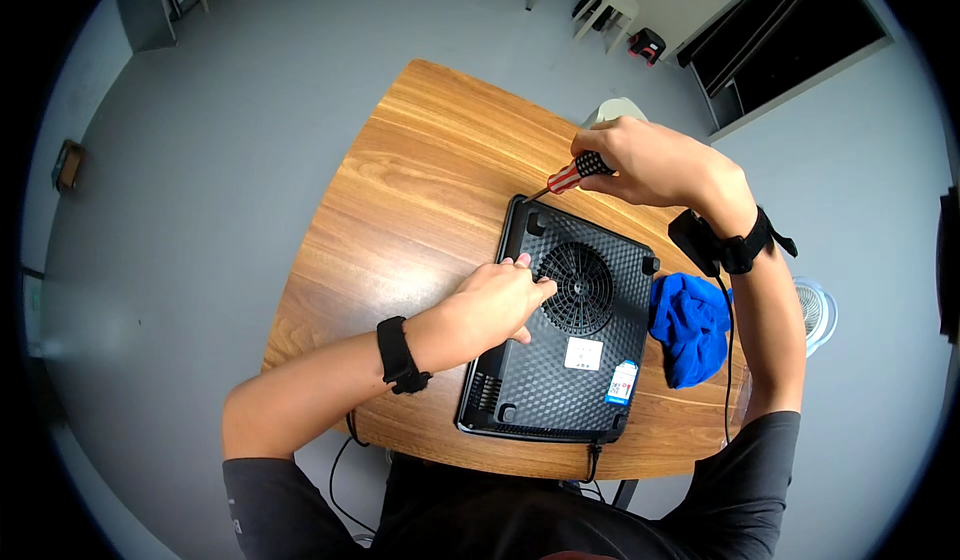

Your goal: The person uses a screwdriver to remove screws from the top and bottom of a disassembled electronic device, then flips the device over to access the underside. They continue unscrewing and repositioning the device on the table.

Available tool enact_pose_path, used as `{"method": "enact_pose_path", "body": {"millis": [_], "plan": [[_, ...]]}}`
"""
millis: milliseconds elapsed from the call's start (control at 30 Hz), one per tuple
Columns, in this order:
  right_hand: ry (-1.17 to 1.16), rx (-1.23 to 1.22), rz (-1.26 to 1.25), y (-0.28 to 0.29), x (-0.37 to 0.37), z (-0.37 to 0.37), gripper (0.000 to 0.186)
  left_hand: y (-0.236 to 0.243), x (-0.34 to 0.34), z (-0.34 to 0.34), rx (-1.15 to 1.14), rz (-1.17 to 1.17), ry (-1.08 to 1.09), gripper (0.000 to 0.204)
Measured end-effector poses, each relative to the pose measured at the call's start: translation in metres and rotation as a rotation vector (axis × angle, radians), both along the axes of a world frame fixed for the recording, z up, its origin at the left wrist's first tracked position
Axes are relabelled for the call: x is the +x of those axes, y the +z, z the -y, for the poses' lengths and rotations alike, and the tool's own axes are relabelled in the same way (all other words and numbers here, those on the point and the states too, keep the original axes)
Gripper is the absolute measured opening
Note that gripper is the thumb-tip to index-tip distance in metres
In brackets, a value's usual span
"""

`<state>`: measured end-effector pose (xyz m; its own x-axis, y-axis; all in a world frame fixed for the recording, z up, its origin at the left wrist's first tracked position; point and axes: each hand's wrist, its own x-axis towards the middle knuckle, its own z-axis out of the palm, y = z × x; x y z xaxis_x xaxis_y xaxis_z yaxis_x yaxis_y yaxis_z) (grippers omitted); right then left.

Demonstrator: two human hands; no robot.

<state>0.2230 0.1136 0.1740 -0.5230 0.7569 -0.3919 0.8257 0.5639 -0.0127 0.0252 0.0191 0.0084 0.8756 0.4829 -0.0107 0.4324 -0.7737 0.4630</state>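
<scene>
A black induction cooker [545, 360] lies bottom up on the wooden table, its round fan grille [577, 288], corner feet and two labels showing. At its far left corner, the tip of a screwdriver [566, 179] with a striped and starred handle meets the casing. My right hand [635, 160] is closed round that handle, which slants down toward the corner. Across the cooker's left edge lies my left hand [490, 305], fingers apart, with one fingertip by the grille. Whatever fastener sits under the screwdriver tip is too small to make out.
A crumpled blue cloth [690, 330] lies right of the cooker. A power cord [592, 463] leaves its near edge, and a thin cable hangs from my right wristband [738, 250]. Beyond the table's right side stand a pale stool [615, 110] and a small white fan [815, 315].
</scene>
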Motion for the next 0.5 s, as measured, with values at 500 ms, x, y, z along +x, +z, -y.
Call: {"method": "enact_pose_path", "body": {"millis": [500], "plan": [[-0.124, 0.124, -0.094, -0.011, -0.014, 0.003, 0.037, 0.003, 0.001, -0.002, -0.001, -0.065, -0.009, 0.069]]}}
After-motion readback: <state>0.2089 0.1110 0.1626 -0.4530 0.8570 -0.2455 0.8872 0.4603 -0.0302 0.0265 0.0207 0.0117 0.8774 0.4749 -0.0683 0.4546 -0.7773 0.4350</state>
